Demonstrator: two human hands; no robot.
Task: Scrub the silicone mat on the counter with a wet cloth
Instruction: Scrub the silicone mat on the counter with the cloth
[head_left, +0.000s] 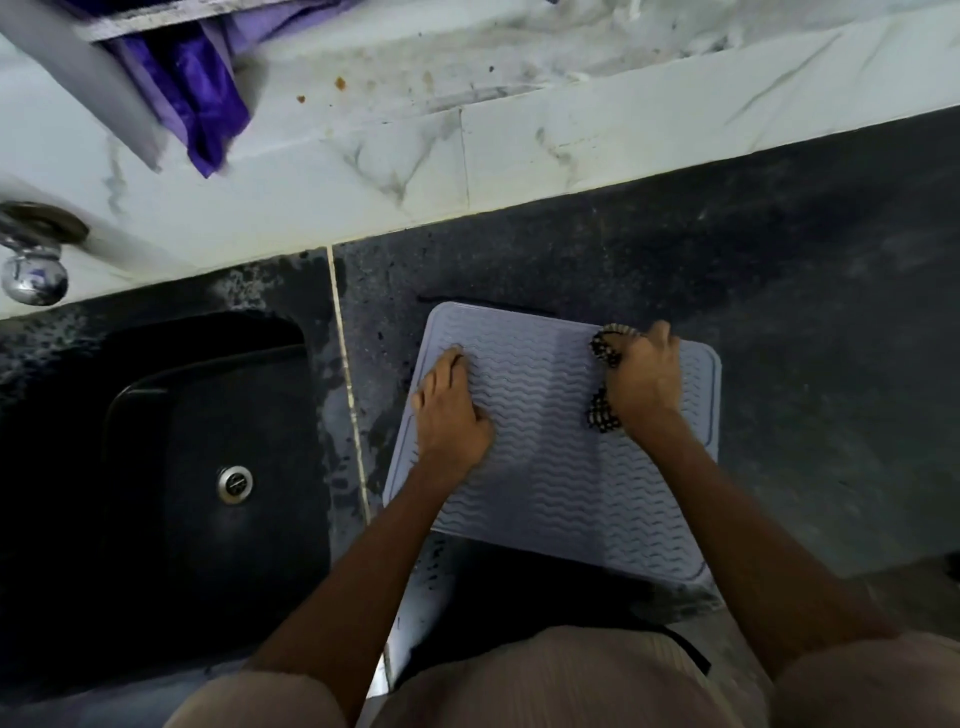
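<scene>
Silicone mat (545, 457), pale and ridged, was laid on the dark counter (779, 312) beside the sink (171, 467). It was pinned flat by the left hand (449, 410); a checked cloth (605, 351) was clenched in the right hand (644, 379). Its near edge overhung, so sliding under hard scrubbing was judged possible.

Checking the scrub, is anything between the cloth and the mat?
Nothing visible. The right hand grips the cloth directly on the mat; the left hand presses the mat's left side, apart from the cloth.
</scene>
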